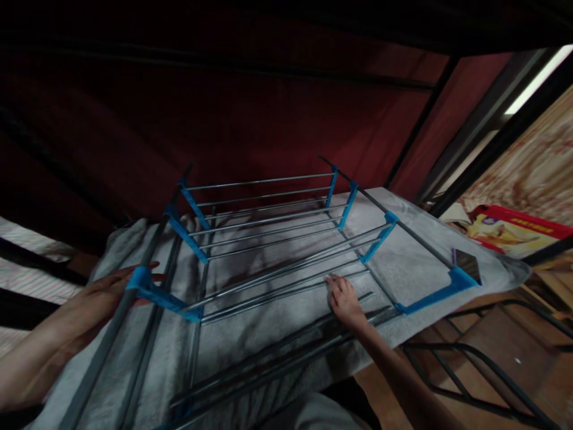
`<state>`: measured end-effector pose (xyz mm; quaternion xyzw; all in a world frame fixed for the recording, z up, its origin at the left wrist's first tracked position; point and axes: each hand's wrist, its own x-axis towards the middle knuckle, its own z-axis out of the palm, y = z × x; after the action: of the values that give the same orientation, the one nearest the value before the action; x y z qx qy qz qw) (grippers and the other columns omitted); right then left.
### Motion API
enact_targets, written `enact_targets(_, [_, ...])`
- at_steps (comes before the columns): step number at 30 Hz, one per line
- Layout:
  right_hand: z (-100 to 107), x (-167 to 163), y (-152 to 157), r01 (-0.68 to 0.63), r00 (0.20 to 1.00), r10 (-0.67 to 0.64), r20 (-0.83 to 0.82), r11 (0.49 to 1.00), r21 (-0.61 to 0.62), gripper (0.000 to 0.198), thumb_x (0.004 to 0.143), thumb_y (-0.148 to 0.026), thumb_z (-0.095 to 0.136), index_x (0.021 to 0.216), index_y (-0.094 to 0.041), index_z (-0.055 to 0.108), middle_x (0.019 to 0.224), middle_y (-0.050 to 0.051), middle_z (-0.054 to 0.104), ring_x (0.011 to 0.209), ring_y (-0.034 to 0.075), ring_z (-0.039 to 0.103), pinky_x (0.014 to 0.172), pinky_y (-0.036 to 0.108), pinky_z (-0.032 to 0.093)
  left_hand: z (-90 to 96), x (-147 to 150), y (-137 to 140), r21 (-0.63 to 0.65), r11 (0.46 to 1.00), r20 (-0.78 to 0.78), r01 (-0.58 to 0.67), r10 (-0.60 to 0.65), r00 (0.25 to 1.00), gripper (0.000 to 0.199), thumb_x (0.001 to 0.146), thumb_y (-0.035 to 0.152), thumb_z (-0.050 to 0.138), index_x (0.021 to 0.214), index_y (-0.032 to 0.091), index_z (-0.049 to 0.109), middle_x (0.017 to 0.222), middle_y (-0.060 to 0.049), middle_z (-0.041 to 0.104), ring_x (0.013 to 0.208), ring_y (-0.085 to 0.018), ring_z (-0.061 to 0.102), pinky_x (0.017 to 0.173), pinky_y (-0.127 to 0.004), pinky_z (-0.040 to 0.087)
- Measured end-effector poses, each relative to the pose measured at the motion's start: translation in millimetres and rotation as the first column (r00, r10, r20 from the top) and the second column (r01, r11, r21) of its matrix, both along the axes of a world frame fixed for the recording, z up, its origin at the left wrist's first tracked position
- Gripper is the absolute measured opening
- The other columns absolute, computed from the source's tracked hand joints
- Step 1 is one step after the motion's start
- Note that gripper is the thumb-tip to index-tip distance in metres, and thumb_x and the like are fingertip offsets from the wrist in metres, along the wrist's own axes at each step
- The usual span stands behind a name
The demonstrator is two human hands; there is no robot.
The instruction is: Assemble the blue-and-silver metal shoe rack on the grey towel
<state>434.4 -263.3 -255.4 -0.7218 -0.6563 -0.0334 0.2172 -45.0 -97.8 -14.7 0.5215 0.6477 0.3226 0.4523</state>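
Observation:
A part-built metal rack [273, 227] of grey poles, thin rods and blue plastic brackets lies on a grey blanket [250, 352]. My left hand [107, 295] is wrapped round the left side pole at a blue bracket [142, 280], its fingertips showing beyond the pole. My right hand [347, 301] is closed at the front rods, with thumb and forefinger pinching a thin metal rod [308, 286]. The rod slants between the left bracket and a blue bracket [379, 239] on the right. Another blue bracket [441, 292] on the right side has no rods across it.
Loose metal rods [277, 352] lie along the near side. A phone-like dark object [467, 264] sits at the blanket's right. Beyond are a red and yellow box [514, 230] and a dark-framed chair [496, 352]. Dark red fabric [268, 119] hangs behind.

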Motion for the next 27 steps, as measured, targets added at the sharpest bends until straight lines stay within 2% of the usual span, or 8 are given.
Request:
enact_targets(2, [3,4,10,-0.019,0.999,0.020,0.041,1.000,-0.025,0.049,0.093,-0.014,0.043,0.139,-0.017,0.058,0.130,0.018,0.061,0.117,0.031,0.053,0.101,0.049,0.046,5.3,9,-10,-0.067,0.998,0.073,0.001,0.004,0.997,0.057,0.041,0.055,0.092,0.092,0.035,0.076,0.099,0.007,0.080,0.119,-0.033,0.066,0.084,-0.035,0.060])
enact_targets(5, [5,10,20,-0.059,0.996,0.063,0.068,0.996,-0.063,0.039,0.098,-0.020,0.042,0.129,-0.018,0.065,0.119,0.016,0.065,0.109,0.030,0.057,0.100,0.048,0.045,6.8,17,-20,-0.060,0.998,0.143,-0.012,0.021,0.990,0.053,0.045,0.050,0.093,0.088,0.025,0.075,0.094,0.001,0.080,0.115,-0.033,0.068,0.077,-0.031,0.060])
enact_targets(10, [-2,18,19,-0.255,0.966,0.252,-0.052,0.965,-0.060,0.030,0.099,-0.024,0.041,0.114,-0.022,0.068,0.114,0.011,0.067,0.107,0.025,0.061,0.096,0.042,0.049,-0.2,17,-30,-0.031,0.998,0.199,-0.058,0.063,0.978,0.047,0.049,0.042,0.095,0.084,0.019,0.074,0.096,-0.007,0.078,0.098,-0.030,0.073,0.065,-0.028,0.063])
enact_targets(13, [-3,21,17,-0.293,0.953,0.289,-0.093,0.956,-0.029,0.030,0.099,-0.030,0.044,0.118,-0.025,0.067,0.118,0.009,0.066,0.113,0.025,0.061,0.097,0.042,0.050,-5.2,15,-35,-0.044,0.997,0.247,-0.059,0.068,0.967,0.046,0.054,0.041,0.094,0.086,0.016,0.073,0.092,-0.007,0.077,0.088,-0.024,0.073,0.064,-0.027,0.064])
enact_targets(16, [-2,20,20,-0.287,0.954,0.286,-0.093,0.958,0.000,0.036,0.099,-0.034,0.046,0.129,-0.025,0.063,0.126,0.012,0.063,0.120,0.027,0.059,0.099,0.046,0.050,-10.0,14,-38,-0.028,0.997,0.275,-0.066,0.071,0.959,0.048,0.053,0.040,0.095,0.086,0.014,0.073,0.090,-0.007,0.076,0.082,-0.021,0.072,0.064,-0.026,0.063])
enact_targets(19, [-1,11,27,-0.323,0.940,0.323,-0.112,0.946,0.013,0.036,0.099,-0.032,0.047,0.131,-0.023,0.062,0.127,0.013,0.062,0.121,0.027,0.058,0.100,0.045,0.050,-14.5,14,-40,-0.014,0.997,0.282,-0.074,0.075,0.956,0.048,0.054,0.043,0.095,0.087,0.015,0.073,0.089,-0.007,0.076,0.090,-0.025,0.073,0.068,-0.028,0.063])
enact_targets(23, [0,-7,32,-0.366,0.923,0.362,-0.130,0.931,-0.008,0.025,0.099,-0.026,0.047,0.114,-0.023,0.067,0.113,0.010,0.066,0.110,0.025,0.062,0.095,0.042,0.051,-23.8,10,-40,0.020,0.998,0.278,-0.060,0.052,0.959,0.049,0.060,0.050,0.091,0.091,0.017,0.073,0.095,-0.008,0.077,0.110,-0.034,0.069,0.079,-0.035,0.064])
enact_targets(27, [7,-15,32,-0.376,0.917,0.368,-0.152,0.926,-0.024,0.021,0.100,-0.025,0.048,0.108,-0.023,0.067,0.106,0.008,0.067,0.103,0.023,0.062,0.092,0.040,0.049,-37.5,1,-35,0.067,0.997,0.272,-0.035,0.015,0.962,0.058,0.055,0.059,0.092,0.091,0.018,0.074,0.106,-0.007,0.078,0.117,-0.036,0.066,0.084,-0.035,0.063])
